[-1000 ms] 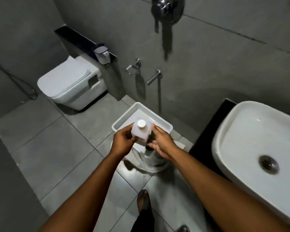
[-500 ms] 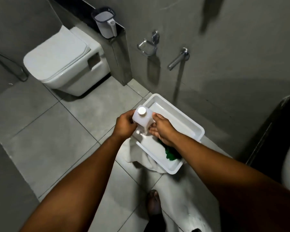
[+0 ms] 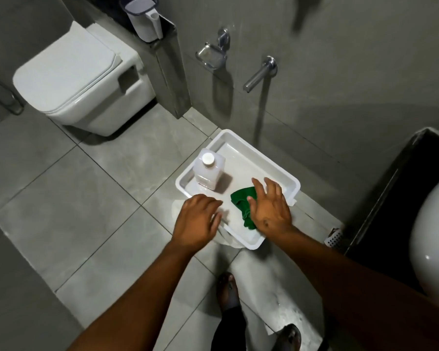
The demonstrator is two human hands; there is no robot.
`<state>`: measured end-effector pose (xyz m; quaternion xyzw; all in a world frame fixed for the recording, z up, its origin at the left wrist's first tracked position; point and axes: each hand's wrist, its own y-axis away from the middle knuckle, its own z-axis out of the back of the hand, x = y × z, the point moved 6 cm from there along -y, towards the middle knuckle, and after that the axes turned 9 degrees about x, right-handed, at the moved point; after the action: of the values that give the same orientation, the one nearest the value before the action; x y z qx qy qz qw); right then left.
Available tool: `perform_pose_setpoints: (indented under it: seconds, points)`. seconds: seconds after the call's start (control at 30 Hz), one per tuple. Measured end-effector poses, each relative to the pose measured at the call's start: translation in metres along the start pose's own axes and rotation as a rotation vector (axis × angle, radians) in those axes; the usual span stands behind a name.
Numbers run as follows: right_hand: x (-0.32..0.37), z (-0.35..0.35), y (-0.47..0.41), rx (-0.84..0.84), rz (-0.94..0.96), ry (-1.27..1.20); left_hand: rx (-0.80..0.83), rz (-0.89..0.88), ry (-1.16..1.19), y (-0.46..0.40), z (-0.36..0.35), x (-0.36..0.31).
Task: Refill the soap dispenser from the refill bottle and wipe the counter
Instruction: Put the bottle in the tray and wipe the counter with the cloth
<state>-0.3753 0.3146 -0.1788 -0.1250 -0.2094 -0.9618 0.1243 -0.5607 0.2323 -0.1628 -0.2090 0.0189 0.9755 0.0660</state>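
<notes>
- My feet stand on the grey tiled floor at the bottom of the view, one bare foot forward, the other at the lower edge.
- My left hand hovers over the near-left rim of the white rectangular plastic tray; its fingers are loosely bent and hold nothing.
- My right hand is spread flat over the near-right part of the tray, fingers straight and apart, the palm lying over the crumpled green cloth; whether it presses the cloth or only hovers just above it I cannot tell.
- The tray sits on the floor, on top of a white sheet or towel that pokes out under its near edge.
- Inside the tray, the green cloth lies in the near-right part, partly hidden under my right hand.
- Also inside the tray, the translucent white square refill bottle with a white round cap stands upright in the far-left corner, apart from both hands, cap on.
- To the right, a small white perforated plastic piece lies on the floor beside a dark cabinet, and the rim of a white ceramic basin shows at the right edge.
- On the grey wall beyond the tray are a chrome spout and a chrome soap holder.
- Farthest left stands a white square toilet, lid down; on the ledge behind it sits a white plastic jug with a dark rim.
</notes>
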Motion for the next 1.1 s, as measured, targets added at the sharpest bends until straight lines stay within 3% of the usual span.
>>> perform_pose_setpoints:
  seconds: [0.17, 0.3, 0.57, 0.73, 0.9, 1.1]
  points:
    - [0.006, -0.036, -0.011, 0.113, -0.01, 0.259, 0.27, 0.034, -0.232, -0.003, -0.049, -0.005]
    - [0.008, -0.054, -0.019, 0.142, -0.025, 0.33, 0.343, 0.065, -0.28, 0.002, -0.062, 0.006]
    - [0.005, -0.044, -0.012, 0.116, -0.048, 0.068, 0.353, 0.087, -0.272, 0.005, -0.049, 0.0]
    - [-0.003, 0.032, 0.073, -0.149, 0.025, -0.345, 0.294, 0.031, -0.272, 0.008, 0.008, -0.043]
    - [-0.051, 0.071, 0.221, -0.238, -0.109, -0.515, 0.2, -0.22, -0.15, -0.003, 0.069, -0.156]
    - [-0.161, 0.064, 0.379, -0.434, -0.498, -0.605, 0.199, -0.742, -0.072, -0.03, 0.078, -0.361]
